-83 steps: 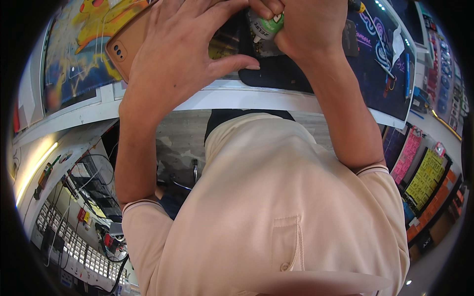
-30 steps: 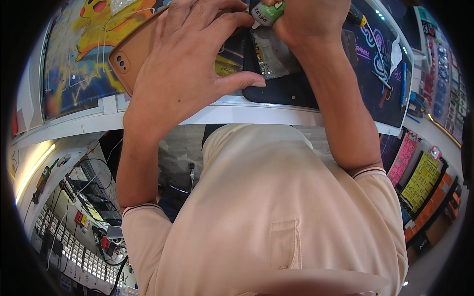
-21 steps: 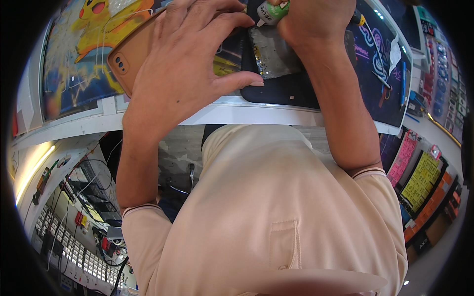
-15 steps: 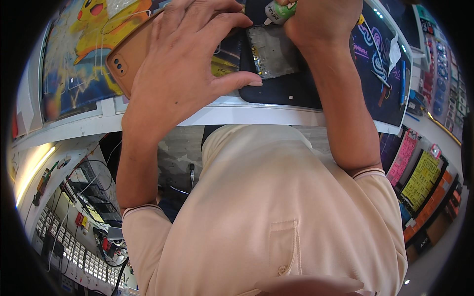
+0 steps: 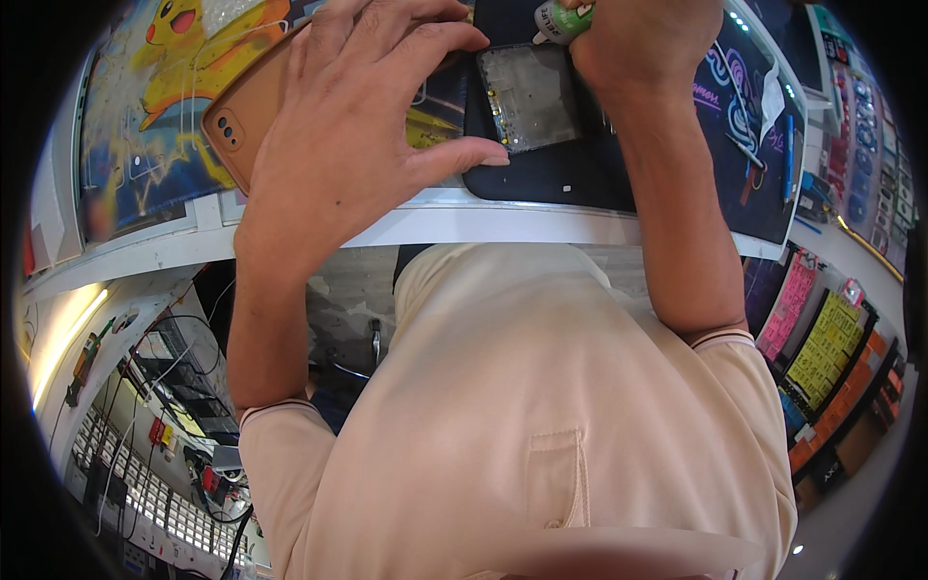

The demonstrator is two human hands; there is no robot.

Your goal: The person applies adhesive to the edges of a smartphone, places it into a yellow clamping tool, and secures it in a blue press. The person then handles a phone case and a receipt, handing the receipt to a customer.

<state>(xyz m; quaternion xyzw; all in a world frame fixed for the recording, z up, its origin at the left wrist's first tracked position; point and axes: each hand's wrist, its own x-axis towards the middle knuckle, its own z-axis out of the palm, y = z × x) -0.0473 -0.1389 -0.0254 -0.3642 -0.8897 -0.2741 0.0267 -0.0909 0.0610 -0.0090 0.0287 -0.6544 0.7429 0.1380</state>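
Observation:
My left hand (image 5: 348, 135) is spread open on the worktable, its index fingertip and thumb tip by the upper and lower left corners of a dark, opened phone frame (image 5: 527, 97) with small metallic parts along one edge; whether they press on it is unclear. My right hand (image 5: 650, 48) grips a green-and-white tube (image 5: 561, 21), its pale nozzle pointing down above the frame's upper edge. The frame lies on a black mat (image 5: 541, 179). A tan phone case (image 5: 217, 121) with a camera cutout lies under or beside my left hand.
A colourful cartoon mat (image 5: 155, 155) covers the left. On the right are thin tools (image 5: 789, 164) and white tissue (image 5: 771, 97). The white table edge (image 5: 425, 224) runs before me. Accessory racks (image 5: 826, 358) stand at lower right; cables and shelving (image 5: 126, 425) at lower left.
My right hand and the tube have shifted right, uncovering more of the phone frame. My left hand has stayed spread, moving only slightly left over the last second.

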